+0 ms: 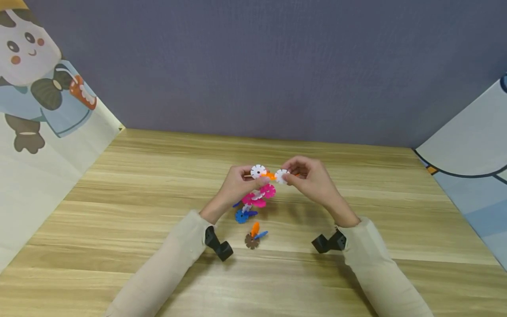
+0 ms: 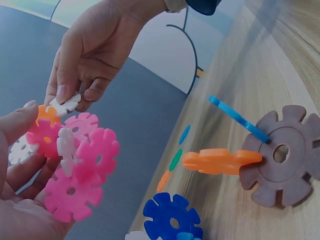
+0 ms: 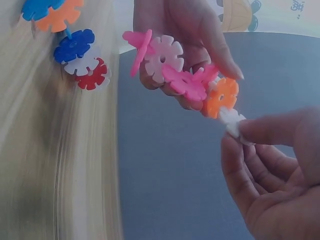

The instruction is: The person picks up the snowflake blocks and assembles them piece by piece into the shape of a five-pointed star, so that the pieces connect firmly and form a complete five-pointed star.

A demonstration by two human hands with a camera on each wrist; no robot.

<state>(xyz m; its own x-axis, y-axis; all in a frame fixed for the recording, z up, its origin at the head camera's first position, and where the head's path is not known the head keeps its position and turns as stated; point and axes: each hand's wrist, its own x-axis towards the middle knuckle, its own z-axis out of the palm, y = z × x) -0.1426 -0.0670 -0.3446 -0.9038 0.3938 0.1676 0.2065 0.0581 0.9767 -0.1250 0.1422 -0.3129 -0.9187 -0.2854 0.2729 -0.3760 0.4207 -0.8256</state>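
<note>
My left hand point(image 1: 234, 186) grips a joined cluster of notched discs; its pink discs point(image 2: 75, 195), white disc point(image 2: 66, 150) and orange disc point(image 2: 47, 116) show in the left wrist view. At the cluster's orange end, my right hand point(image 1: 316, 184) pinches a white disc point(image 3: 232, 121) between thumb and index finger. That white disc touches the orange disc point(image 3: 222, 97); whether their notches are locked, I cannot tell. Another white disc point(image 1: 258, 171) stands up by the left fingers in the head view.
Below the hands on the wooden table point(image 1: 119, 198), a brown disc point(image 1: 251, 241) carries an orange disc point(image 1: 255, 228) and a blue disc point(image 1: 261, 234). Blue discs point(image 1: 241, 216) lie just beyond. A dark grey panel point(image 1: 253, 70) rises behind the table, with printed cartoon panels at both sides.
</note>
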